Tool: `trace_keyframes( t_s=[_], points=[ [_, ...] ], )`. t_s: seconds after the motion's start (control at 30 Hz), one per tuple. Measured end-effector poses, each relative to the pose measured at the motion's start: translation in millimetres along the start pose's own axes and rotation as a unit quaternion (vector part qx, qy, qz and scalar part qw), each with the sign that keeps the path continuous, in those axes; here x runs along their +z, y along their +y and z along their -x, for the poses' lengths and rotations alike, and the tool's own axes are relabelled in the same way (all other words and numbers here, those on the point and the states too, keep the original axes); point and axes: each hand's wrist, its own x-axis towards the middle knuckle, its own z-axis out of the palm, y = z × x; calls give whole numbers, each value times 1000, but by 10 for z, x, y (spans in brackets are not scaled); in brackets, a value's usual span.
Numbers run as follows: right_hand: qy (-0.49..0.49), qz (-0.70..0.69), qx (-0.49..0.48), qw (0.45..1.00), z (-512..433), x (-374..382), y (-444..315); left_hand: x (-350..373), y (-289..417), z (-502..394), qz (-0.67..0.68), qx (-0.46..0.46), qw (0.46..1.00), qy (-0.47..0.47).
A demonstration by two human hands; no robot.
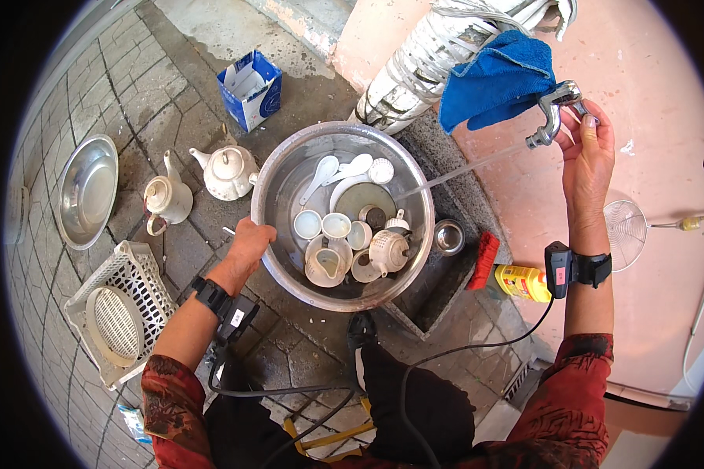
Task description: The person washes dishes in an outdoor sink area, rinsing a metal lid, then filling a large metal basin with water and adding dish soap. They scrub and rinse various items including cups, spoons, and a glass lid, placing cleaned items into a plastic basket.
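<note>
My left hand (251,245) grips the left rim of a large metal basin (343,305). My right hand (586,138) has its fingers on the handle of a chrome faucet (547,120), and water streams from the spout into the basin. Inside the basin lie white spoons (322,173), several small cups (336,225), a spouted pitcher (327,264), a small teapot (388,251) and a round greenish disc (358,202) over a white dish. A blue cloth (498,82) hangs at the faucet.
Two white teapots (227,170) (169,196), a metal bowl (89,192), a plastic crate (152,275) and a blue box (249,94) stand left. Right are a small metal bowl (449,237), a red brush (483,261), a yellow bottle (519,282) and a wire strainer (625,234). A wrapped pipe (410,70) rises behind.
</note>
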Motion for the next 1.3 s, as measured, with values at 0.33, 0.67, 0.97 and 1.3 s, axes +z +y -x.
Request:
trace_keyframes(
  t_s=[0.33,0.67,0.97,1.3],
  points=[
    [7,7,1,1000,7,15,-8,24,37,40,15,14,1000,0],
    [0,4,-2,1000,1,1,4,23,26,17,22,2,1000,-1],
    [0,-3,-4,1000,-16,-14,28,29,46,39,15,6,1000,4],
    [12,0,-11,1000,-38,2,49,11,18,15,3,3,1000,4]
  ],
)
